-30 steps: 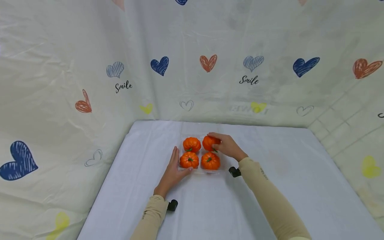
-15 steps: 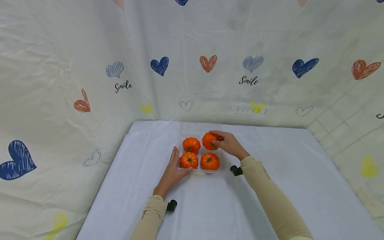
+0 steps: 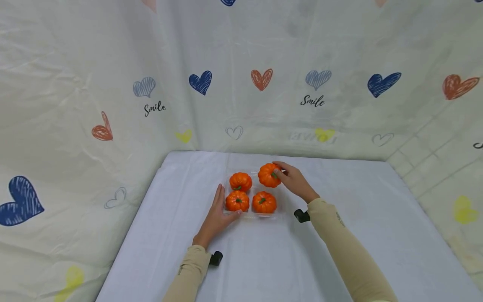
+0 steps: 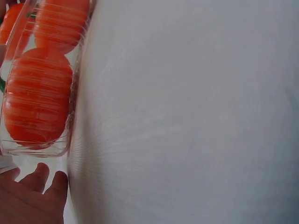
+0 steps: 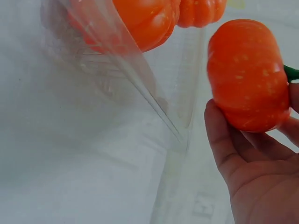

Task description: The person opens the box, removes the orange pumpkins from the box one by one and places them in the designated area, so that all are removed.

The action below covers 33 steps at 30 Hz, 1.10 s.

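Observation:
My right hand grips a small orange pumpkin with a green stem, raised over the back right of a clear plastic box. In the right wrist view, fingers and thumb hold the pumpkin from its side, apart from the box. Another pumpkin sits at the box's back left. A third one lies front left and one more pumpkin front right. My left hand rests at the box's left front corner, fingers straight along the side, thumb at the front edge.
A white cloth covers the table under the box. Behind it hangs a pale curtain printed with hearts. In the right wrist view a clear plastic flap stands up from the box. Black wrist cameras sit at both cuffs.
My right hand has lifted the back right pumpkin out of its place in the box and moved it up and slightly right. The left hand has stayed at the box.

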Motion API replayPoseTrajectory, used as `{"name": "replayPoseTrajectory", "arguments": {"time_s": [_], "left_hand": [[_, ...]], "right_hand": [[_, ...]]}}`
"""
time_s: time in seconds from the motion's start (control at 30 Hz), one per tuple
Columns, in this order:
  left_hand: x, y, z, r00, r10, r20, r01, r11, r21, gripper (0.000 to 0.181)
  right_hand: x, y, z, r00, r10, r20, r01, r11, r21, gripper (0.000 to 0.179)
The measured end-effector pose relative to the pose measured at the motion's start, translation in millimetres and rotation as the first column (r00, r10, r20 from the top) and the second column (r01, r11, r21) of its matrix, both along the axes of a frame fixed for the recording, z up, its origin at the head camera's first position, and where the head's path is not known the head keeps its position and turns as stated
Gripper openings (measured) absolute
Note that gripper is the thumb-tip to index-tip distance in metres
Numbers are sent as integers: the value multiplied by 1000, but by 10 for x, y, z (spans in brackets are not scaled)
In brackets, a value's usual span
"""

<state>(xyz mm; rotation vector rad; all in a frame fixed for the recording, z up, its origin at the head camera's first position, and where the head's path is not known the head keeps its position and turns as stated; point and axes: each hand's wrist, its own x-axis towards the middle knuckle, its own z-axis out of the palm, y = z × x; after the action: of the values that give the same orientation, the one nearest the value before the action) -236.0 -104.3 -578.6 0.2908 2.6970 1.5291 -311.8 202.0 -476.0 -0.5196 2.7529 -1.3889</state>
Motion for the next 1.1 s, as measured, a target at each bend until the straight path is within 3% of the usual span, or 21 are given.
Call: {"name": "replayPoseTrajectory", "arguments": {"time_s": [0.5, 0.8, 1.1], "left_hand": [[-1, 12, 16, 1000, 0, 2, 0, 1000, 4, 116], [-4, -15, 6, 1000, 6, 4, -6, 1000, 14, 117], [-7, -5, 5, 1000, 8, 9, -8, 999, 34, 116]], "right_hand": [[-5, 189, -98, 992, -124, 12, 125, 991, -41, 46], [-4, 244, -149, 989, -147, 34, 149, 986, -69, 46], [-10, 346, -144, 988, -155, 1, 155, 984, -89, 48]]}}
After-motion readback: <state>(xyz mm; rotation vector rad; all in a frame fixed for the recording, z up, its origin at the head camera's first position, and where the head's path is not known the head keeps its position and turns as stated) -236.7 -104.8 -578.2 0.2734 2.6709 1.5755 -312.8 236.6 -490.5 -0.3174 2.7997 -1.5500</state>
